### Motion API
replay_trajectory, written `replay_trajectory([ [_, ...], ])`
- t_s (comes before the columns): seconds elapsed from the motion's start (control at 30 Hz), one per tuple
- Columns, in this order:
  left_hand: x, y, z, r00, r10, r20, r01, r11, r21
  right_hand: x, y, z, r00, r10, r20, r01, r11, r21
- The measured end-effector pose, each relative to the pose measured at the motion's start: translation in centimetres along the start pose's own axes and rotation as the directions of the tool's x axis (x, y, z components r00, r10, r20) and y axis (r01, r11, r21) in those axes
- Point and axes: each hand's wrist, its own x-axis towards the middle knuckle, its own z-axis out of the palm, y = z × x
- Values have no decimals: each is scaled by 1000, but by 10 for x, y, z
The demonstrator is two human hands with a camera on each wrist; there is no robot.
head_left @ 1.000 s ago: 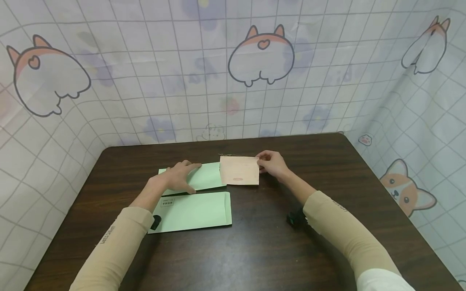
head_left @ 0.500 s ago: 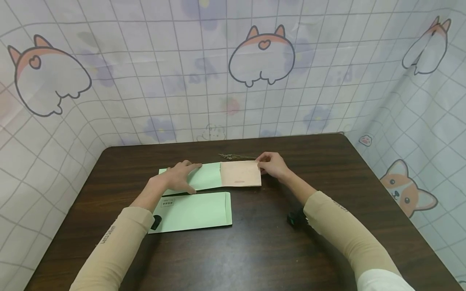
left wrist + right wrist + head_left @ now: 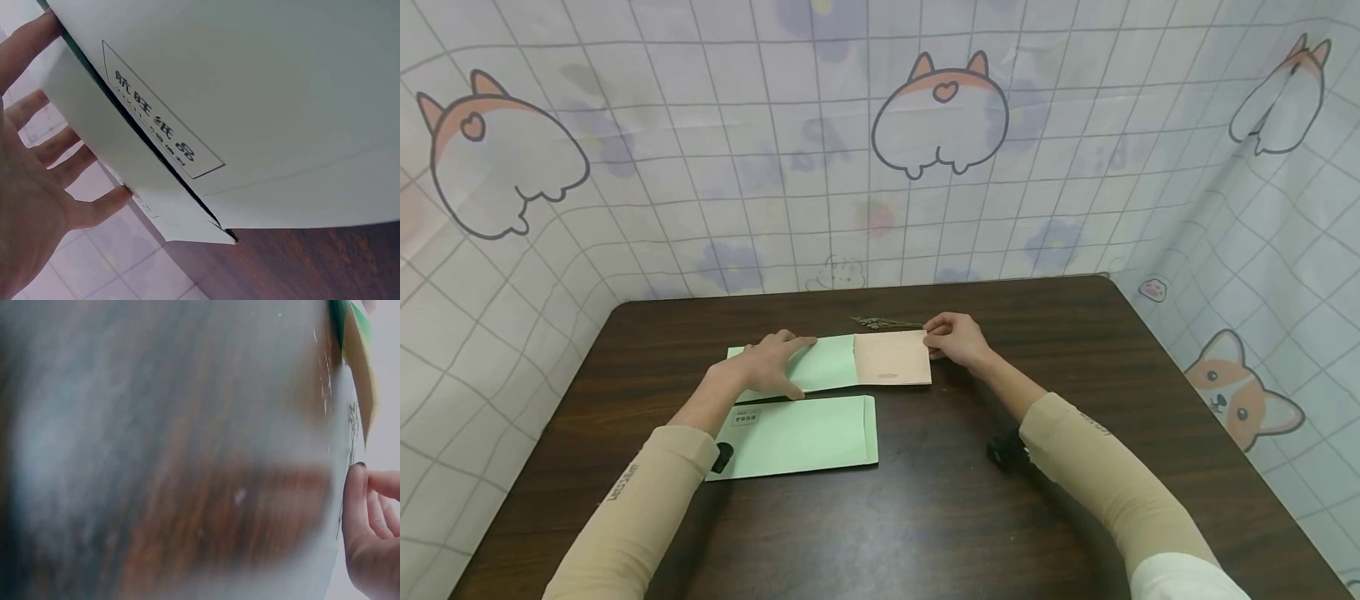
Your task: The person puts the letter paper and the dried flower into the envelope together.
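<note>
My left hand (image 3: 767,364) lies with spread fingers on the farther of two light green envelopes (image 3: 827,363), at its left half. Out of that envelope's right end shows a sheet of peach paper (image 3: 892,358) with a small print near its lower edge. At the sheet's right edge my right hand (image 3: 958,340) pinches it between thumb and fingers. In the left wrist view the left fingers (image 3: 103,206) reach across the far envelope, behind the printed near envelope (image 3: 281,112). A dried sprig (image 3: 880,322) lies just behind the peach paper, its stem running toward the right fingertips.
The near green envelope (image 3: 805,437) lies flat, parallel to the far one, with its flap at the right. All this lies on a dark brown wooden table (image 3: 925,517). A patterned white curtain (image 3: 820,192) hangs behind and on both sides.
The right hand has lowered the peach paper toward the table, uncovering the dried sprig, then shifted it slightly left toward the green envelope. The left hand has stayed in place.
</note>
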Motion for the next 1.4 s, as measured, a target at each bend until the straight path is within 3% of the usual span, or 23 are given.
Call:
replay_trajectory([
  [0.27,1,1,-1,1000,-6,8,6,1000,1,4,-2,6,999,-8,-37,7,1000,-16],
  [0.83,2,-1,-2,1000,-13,7,14,1000,-2,8,-6,20,999,-49,5,49,999,-16],
  [1.4,3,1,-1,1000,-7,4,7,1000,0,7,-13,29,999,-38,37,38,999,-3],
])
